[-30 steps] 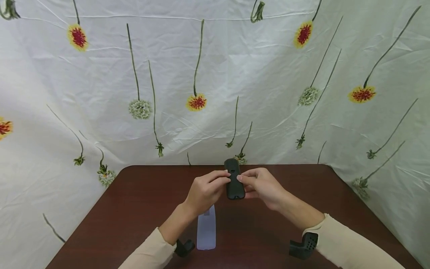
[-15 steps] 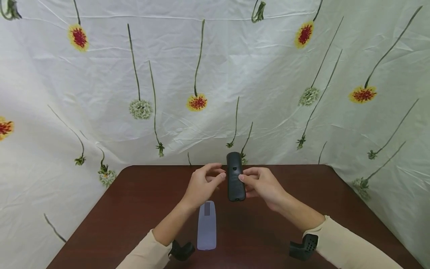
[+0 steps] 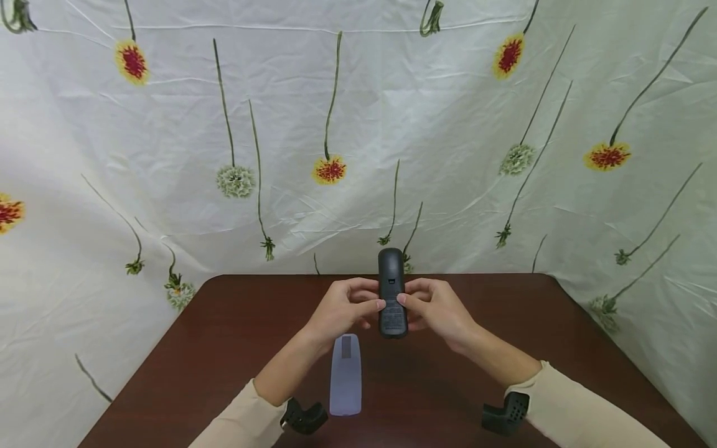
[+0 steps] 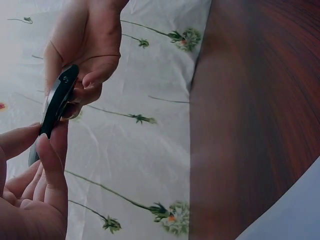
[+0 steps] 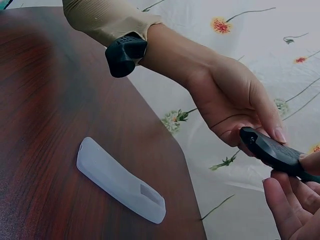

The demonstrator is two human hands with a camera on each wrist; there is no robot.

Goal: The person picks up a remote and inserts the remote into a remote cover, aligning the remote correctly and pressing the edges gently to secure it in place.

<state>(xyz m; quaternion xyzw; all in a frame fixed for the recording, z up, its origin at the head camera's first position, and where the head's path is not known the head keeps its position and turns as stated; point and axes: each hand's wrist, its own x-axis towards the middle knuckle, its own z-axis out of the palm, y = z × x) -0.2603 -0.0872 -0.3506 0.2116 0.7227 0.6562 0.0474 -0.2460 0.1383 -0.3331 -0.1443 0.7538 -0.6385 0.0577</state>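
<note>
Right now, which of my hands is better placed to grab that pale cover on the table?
Probably your left hand: it's nearer the pale cover. Your right hand is farther across; both hold the black remote.

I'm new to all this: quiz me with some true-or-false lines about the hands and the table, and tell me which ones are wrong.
1. The left hand and the right hand both hold the black device. True.
2. The long pale piece lies on the table. True.
3. The black device rests on the long pale piece. False: the two are apart.
4. The long pale piece has a darker rectangle near one end. True.
5. Both arms are in black fabric. False: the left sleeve and right sleeve are cream.
6. The backdrop is plain. False: the cloth shows flowers.
</note>
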